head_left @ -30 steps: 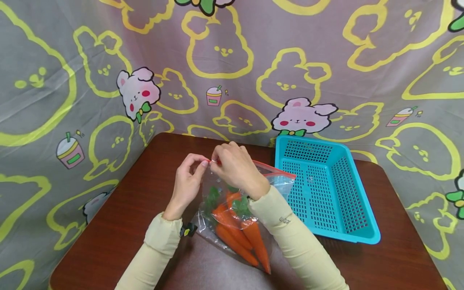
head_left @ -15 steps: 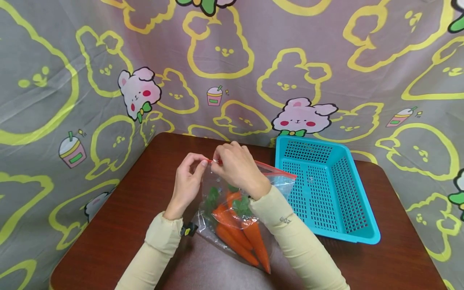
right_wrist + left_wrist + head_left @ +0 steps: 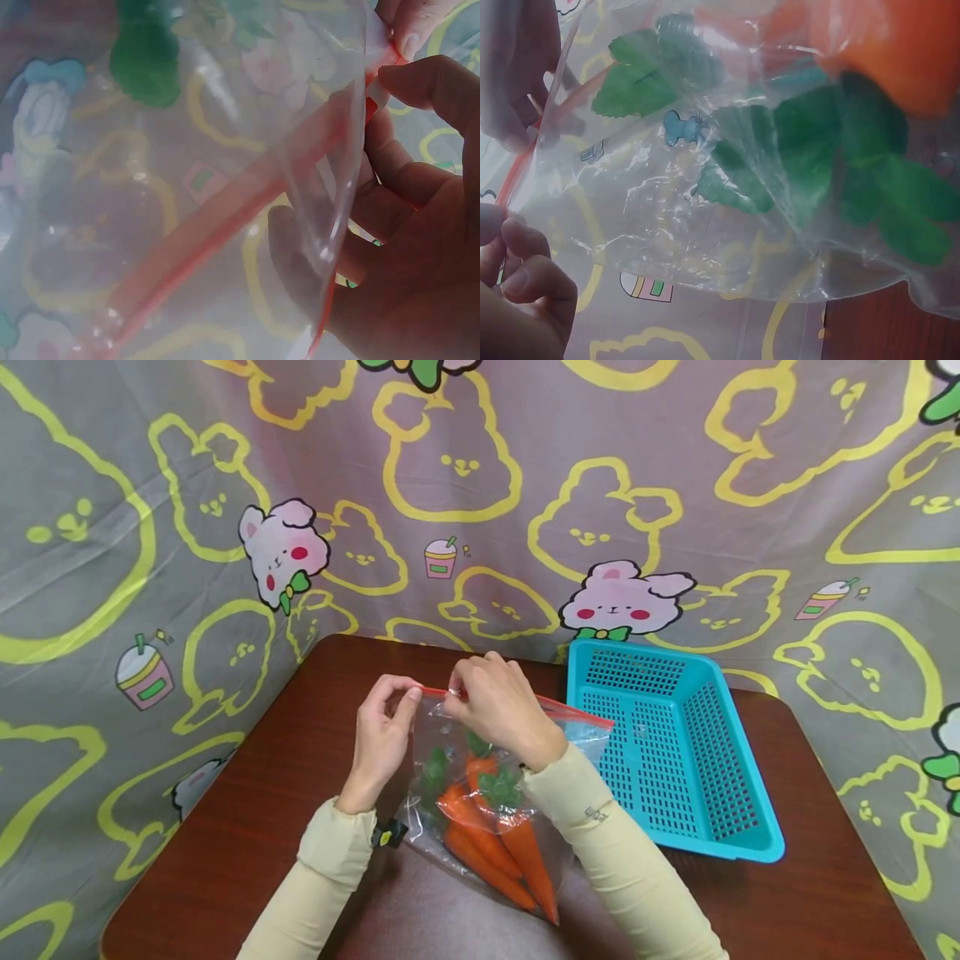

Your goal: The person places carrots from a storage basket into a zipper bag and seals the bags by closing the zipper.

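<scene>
A clear zip bag [image 3: 435, 727] with a red zip edge [image 3: 577, 713] stands tilted on the table, its mouth toward the wall. Inside lie orange carrots [image 3: 487, 852] with green leafy tops [image 3: 501, 787]. My left hand [image 3: 381, 735] pinches the bag's left top corner between thumb and forefinger. A short way to its right, my right hand [image 3: 498, 706] pinches the zip edge, the back of the hand covering part of the bag. In the right wrist view its thumb and fingers [image 3: 442, 90] grip a small whitish piece at the red strip. Printed cartoon figures [image 3: 681, 130] show on or through the film.
A turquoise plastic basket [image 3: 765, 831] stands on the brown table [image 3: 270, 777] to the right, close beside the bag. A patterned cloth [image 3: 480, 485] hangs behind and at the sides. A black strap piece [image 3: 390, 833] shows at the left wrist.
My right hand has moved slightly right along the zip edge and my left hand slightly left. More of the red strip now shows between them. The carrots and basket stay put.
</scene>
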`<state>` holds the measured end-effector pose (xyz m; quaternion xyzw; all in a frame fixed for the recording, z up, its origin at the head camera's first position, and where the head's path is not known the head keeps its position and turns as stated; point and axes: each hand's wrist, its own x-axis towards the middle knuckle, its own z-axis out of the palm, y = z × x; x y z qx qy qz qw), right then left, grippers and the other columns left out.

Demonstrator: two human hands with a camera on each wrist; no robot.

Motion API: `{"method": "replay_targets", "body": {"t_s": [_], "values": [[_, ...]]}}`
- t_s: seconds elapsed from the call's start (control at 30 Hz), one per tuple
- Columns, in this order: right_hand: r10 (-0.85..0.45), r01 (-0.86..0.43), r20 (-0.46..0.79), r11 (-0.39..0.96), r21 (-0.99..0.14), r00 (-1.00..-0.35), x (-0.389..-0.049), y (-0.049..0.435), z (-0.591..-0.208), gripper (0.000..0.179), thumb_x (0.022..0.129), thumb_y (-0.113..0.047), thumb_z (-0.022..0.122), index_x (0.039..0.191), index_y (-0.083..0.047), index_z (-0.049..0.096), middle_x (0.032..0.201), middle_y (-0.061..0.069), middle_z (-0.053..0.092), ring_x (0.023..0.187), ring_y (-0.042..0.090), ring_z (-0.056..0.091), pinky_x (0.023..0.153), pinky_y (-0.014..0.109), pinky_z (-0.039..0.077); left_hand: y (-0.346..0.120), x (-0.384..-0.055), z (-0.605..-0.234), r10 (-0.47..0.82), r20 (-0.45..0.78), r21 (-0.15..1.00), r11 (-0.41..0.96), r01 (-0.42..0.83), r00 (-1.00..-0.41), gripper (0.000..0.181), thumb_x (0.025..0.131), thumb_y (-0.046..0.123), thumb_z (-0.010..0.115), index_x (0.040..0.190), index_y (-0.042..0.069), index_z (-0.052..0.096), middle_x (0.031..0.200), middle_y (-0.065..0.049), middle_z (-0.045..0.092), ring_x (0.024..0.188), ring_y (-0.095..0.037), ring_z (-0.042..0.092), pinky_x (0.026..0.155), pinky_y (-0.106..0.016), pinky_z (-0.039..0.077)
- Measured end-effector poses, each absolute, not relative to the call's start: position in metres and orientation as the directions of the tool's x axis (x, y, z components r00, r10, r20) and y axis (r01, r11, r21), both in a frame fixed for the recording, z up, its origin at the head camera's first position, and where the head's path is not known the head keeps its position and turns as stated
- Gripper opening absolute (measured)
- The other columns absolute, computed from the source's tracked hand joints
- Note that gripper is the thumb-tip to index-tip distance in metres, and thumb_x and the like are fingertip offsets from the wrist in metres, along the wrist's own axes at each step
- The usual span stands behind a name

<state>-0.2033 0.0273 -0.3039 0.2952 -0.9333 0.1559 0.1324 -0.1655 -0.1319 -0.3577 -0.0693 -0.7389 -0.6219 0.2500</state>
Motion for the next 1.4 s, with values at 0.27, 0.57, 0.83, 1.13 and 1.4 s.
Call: {"method": "replay_targets", "body": {"t_s": [0.27,0.57,0.83,1.13,1.4], "values": [[-0.498,-0.576,0.322,0.786,-0.226,-0.805,-0.204,0.033,-0.305,0.013,0.084,-0.029,0.067,0.082,-0.015,0.067,0.08,-0.004,0.066,0.078,0.018,0.051,0.072,0.033,0.044,-0.132,-0.166,-0.357,-0.224,0.466,0.88,0.214,0.424,-0.856,0.013,0.094,-0.001,0.058,0.1,-0.011,0.06,0.08,-0.002,0.051,0.054,-0.021,0.048,0.049,-0.019,0.04],[-0.483,-0.551,0.291,0.801,-0.234,-0.826,-0.206,0.04,-0.306,0.015,0.083,-0.031,0.067,0.08,-0.017,0.065,0.075,-0.006,0.062,0.076,0.018,0.048,0.07,0.032,0.042,-0.135,-0.167,-0.358,-0.247,0.448,0.891,0.201,0.407,-0.859,0.014,0.094,0.002,0.059,0.101,-0.01,0.061,0.074,-0.007,0.052,0.054,-0.031,0.047,0.05,-0.02,0.04],[-0.465,-0.525,0.261,0.811,-0.257,-0.846,-0.205,0.048,-0.306,0.015,0.083,-0.032,0.065,0.078,-0.018,0.062,0.072,-0.007,0.06,0.08,0.018,0.048,0.073,0.033,0.042,-0.138,-0.17,-0.361,-0.272,0.419,0.906,0.194,0.377,-0.866,0.014,0.094,0.003,0.058,0.1,-0.01,0.061,0.068,-0.015,0.051,0.052,-0.02,0.048,0.05,-0.018,0.039],[-0.455,-0.512,0.245,0.81,-0.285,-0.856,-0.206,0.059,-0.305,0.016,0.083,-0.031,0.064,0.075,-0.018,0.062,0.066,-0.006,0.057,0.081,0.019,0.049,0.072,0.033,0.041,-0.146,-0.182,-0.38,-0.288,0.409,0.912,0.169,0.374,-0.866,0.016,0.095,0.01,0.061,0.101,-0.004,0.063,0.068,-0.005,0.052,0.054,-0.019,0.049,0.05,-0.022,0.041],[-0.44,-0.493,0.231,0.823,-0.283,-0.868,-0.208,0.067,-0.305,0.016,0.082,-0.031,0.062,0.072,-0.019,0.06,0.066,-0.005,0.056,0.078,0.019,0.049,0.069,0.033,0.042,-0.149,-0.184,-0.382,-0.286,0.433,0.901,0.162,0.402,-0.855,0.018,0.095,0.014,0.06,0.101,-0.003,0.062,0.068,-0.006,0.052,0.054,-0.018,0.049,0.049,-0.024,0.041]]}}
